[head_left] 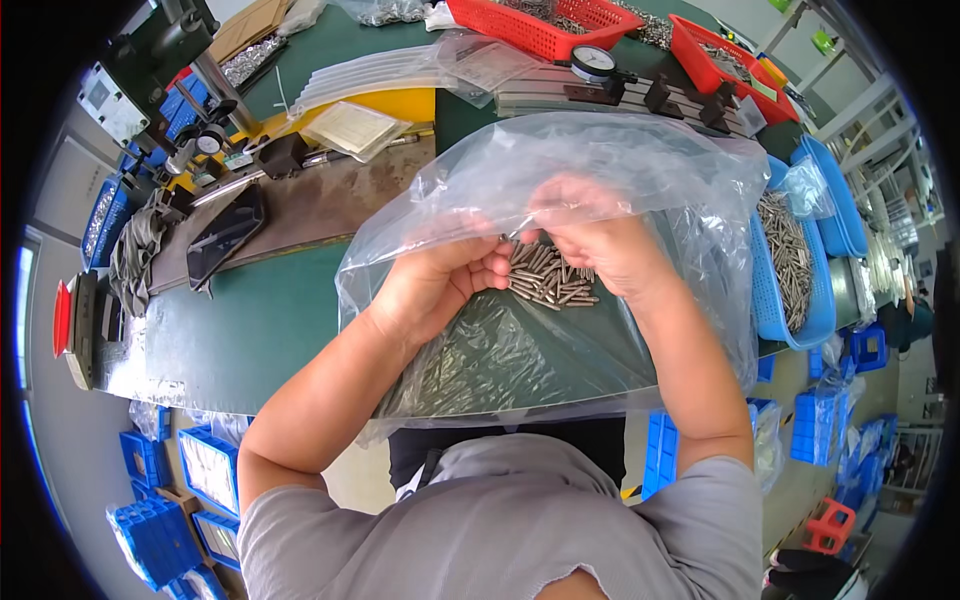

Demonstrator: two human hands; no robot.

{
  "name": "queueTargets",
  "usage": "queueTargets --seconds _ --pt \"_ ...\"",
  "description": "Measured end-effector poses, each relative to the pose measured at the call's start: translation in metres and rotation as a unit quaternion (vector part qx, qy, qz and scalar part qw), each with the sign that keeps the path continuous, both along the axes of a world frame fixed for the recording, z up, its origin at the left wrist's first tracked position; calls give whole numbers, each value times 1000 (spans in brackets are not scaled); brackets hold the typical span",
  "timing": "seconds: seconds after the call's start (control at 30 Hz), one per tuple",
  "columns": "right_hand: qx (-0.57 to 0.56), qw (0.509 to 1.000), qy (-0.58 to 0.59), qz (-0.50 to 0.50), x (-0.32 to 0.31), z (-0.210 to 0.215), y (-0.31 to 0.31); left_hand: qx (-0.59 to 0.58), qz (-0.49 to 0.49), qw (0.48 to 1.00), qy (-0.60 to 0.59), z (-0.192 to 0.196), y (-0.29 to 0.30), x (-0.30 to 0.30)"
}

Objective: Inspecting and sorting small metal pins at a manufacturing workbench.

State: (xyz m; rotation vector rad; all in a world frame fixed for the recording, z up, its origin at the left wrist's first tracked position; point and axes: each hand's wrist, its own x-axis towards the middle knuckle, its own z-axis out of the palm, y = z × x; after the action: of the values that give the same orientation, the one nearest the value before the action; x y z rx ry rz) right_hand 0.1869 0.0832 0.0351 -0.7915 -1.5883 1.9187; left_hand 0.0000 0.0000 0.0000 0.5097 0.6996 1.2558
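Observation:
A large clear plastic bag (690, 260) lies spread over the green table in front of me, its film draped above my fingers. Slim metal pins (552, 283) form a loose pile under and between my hands. My left hand (440, 280) is closed in a pinch at the left of the pile, with a small grey metal end, seemingly a pin's, at its fingertips. Close beside it, my right hand (595, 235) is also pinched, its fingers partly behind hazy film. What the right fingers hold is hidden.
A blue basket (795, 270) full of similar pins stands at the right. Red baskets (545, 30) and a dial gauge (593, 63) are at the back. Left are a dark phone (227, 235) and a gauge stand (215, 90). Blue crates (155, 540) stand below the table.

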Motion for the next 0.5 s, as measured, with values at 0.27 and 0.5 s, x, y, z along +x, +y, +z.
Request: queueTargets --seconds 0.27,0.5 --pt "68 997 3 21 -10 -3 -11 -9 15 1000 -11 2 -2 2" --pt "46 998 27 37 -15 -14 -9 3 7 1000 5 1 0 1"
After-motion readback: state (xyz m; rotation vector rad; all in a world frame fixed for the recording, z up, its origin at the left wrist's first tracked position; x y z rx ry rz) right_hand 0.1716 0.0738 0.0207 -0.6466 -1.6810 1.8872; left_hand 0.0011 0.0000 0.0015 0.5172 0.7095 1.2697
